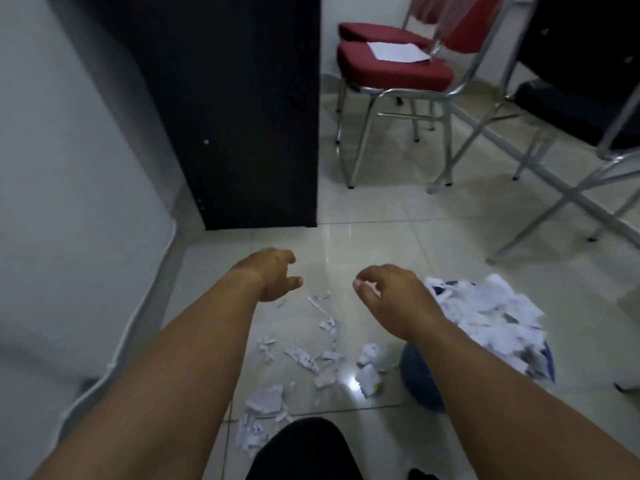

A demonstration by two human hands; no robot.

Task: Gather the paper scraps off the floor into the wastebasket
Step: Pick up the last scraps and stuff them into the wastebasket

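Note:
White paper scraps [301, 355] lie scattered on the pale tiled floor between my two forearms. A blue wastebasket [422, 379] stands at the right, heaped with white torn paper [491, 317] above its rim. My left hand [273, 275] hovers above the far end of the scraps, fingers curled apart and holding nothing. My right hand [391, 296] hangs just left of the basket's pile, with a small white paper scrap [367, 284] pinched between thumb and fingers.
A tall black cabinet [242, 116] stands ahead against the white wall [69, 168]. Two red chairs [394, 69] with chrome legs are at the back right, a white sheet [398, 51] on the nearer seat. More metal chair legs [561, 199] cross the right side. My dark-clothed knee [301, 448] is at the bottom.

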